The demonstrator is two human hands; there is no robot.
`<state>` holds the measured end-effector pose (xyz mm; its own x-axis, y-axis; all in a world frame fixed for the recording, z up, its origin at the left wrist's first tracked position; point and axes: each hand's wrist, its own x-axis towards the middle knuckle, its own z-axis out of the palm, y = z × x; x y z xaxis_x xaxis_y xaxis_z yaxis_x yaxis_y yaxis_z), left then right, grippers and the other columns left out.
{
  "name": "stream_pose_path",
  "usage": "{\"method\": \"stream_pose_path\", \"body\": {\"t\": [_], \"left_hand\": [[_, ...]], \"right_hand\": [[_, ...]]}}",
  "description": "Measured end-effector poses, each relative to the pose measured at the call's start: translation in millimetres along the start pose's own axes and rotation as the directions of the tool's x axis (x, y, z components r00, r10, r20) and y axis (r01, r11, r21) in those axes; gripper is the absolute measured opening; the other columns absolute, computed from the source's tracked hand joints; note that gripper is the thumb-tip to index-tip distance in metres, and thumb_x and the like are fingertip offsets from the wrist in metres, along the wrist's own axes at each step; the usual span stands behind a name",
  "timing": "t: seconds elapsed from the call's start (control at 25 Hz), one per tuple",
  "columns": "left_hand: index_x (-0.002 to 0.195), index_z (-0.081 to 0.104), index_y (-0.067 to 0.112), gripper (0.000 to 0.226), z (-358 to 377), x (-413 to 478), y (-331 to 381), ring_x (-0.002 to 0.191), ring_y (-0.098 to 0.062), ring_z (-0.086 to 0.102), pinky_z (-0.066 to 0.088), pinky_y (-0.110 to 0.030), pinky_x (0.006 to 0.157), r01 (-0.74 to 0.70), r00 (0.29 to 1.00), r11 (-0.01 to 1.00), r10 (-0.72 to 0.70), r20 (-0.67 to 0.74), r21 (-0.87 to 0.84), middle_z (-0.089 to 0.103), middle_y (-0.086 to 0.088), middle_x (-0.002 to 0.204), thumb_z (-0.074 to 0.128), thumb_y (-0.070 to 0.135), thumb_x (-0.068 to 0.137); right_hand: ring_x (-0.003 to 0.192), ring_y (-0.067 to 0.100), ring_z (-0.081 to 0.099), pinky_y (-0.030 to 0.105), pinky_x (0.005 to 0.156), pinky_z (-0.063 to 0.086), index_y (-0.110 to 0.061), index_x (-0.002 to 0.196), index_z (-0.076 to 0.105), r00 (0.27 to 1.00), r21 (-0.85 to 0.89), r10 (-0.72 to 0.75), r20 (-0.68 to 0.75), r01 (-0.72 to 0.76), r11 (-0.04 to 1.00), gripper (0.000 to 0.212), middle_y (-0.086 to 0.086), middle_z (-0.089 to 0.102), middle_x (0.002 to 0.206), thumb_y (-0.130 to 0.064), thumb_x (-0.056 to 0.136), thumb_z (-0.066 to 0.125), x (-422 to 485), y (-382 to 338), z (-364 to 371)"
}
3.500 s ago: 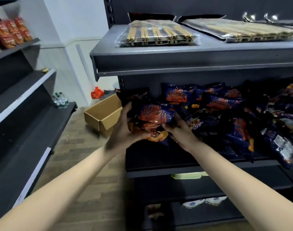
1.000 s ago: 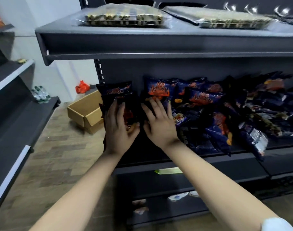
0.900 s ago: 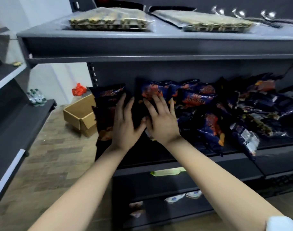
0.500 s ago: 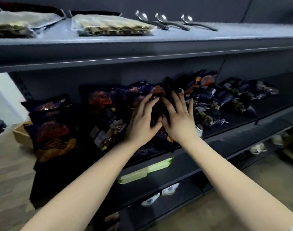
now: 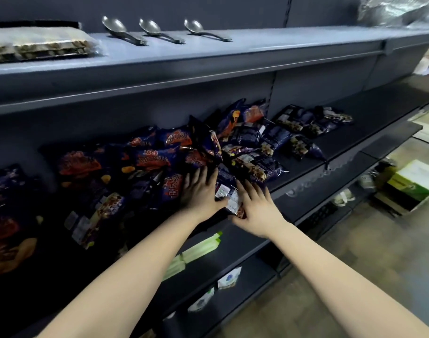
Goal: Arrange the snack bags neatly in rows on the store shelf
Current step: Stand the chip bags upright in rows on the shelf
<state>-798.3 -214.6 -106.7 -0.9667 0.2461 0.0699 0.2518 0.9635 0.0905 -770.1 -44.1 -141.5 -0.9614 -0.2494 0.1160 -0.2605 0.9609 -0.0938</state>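
Snack bag [image 5: 226, 192] between fingers [image 5: 200, 175] of left hand [image 5: 199, 195] and right hand [image 5: 256, 209]

Dim under the upper shelf [image 5: 208, 69], my snack bags [image 5: 145, 159] sunk in shadow, light falling from above, spoons [image 5: 149, 26] glinting, my forearms [image 5: 135, 276] pale and bright, straight lines bowing, left edge smeared soft.

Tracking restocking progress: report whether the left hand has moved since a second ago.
Yes: the left hand went rightward along the snack shelf, from its left end to below the spoons.
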Motion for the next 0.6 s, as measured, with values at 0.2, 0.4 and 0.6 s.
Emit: {"method": "stream_pose_path", "body": {"t": [0.2,0.4,0.6], "left_hand": [[0.149,0.002,0.023,0.085,3.1,5.2,-1.7,0.145,-0.022,0.002,-0.004,-0.044,0.116,0.026,0.999,1.0,-0.026,-0.028,0.005,0.017,-0.004,0.156,0.04,0.064,0.085],[0.147,0.017,0.023,0.078,-8.7,11.9,10.5,0.143,-0.02,0.014,-0.005,-0.041,0.117,0.027,0.991,0.999,-0.032,-0.127,-0.048,0.034,-0.003,0.15,0.048,0.059,0.084],[0.136,0.033,0.036,0.057,-41.0,17.1,35.7,0.106,-0.027,0.058,0.05,-0.036,0.086,0.104,0.972,0.95,-0.16,-0.173,-0.294,0.058,-0.002,0.124,0.051,0.055,0.085]], "right_hand": [[0.142,0.036,0.017,0.043,0.117,0.016,-0.023,0.15,-0.002,1.0,0.174,0.008,0.013,-0.01,0.985,0.092,0.016,0.01,0.157,-0.048,0.081,0.054,7.2,1.4,8.1],[0.131,0.034,0.039,0.038,0.097,0.044,-0.022,0.15,0.01,0.997,0.37,0.0,-0.079,0.029,0.929,0.082,0.011,0.021,0.154,-0.031,0.083,0.058,10.7,8.2,2.2],[0.125,0.029,0.045,0.023,0.09,0.037,-0.02,0.147,0.024,0.983,0.623,-0.007,-0.185,0.123,0.773,0.072,0.011,0.026,0.151,-0.007,0.083,0.055,19.1,17.3,-18.4]]}}
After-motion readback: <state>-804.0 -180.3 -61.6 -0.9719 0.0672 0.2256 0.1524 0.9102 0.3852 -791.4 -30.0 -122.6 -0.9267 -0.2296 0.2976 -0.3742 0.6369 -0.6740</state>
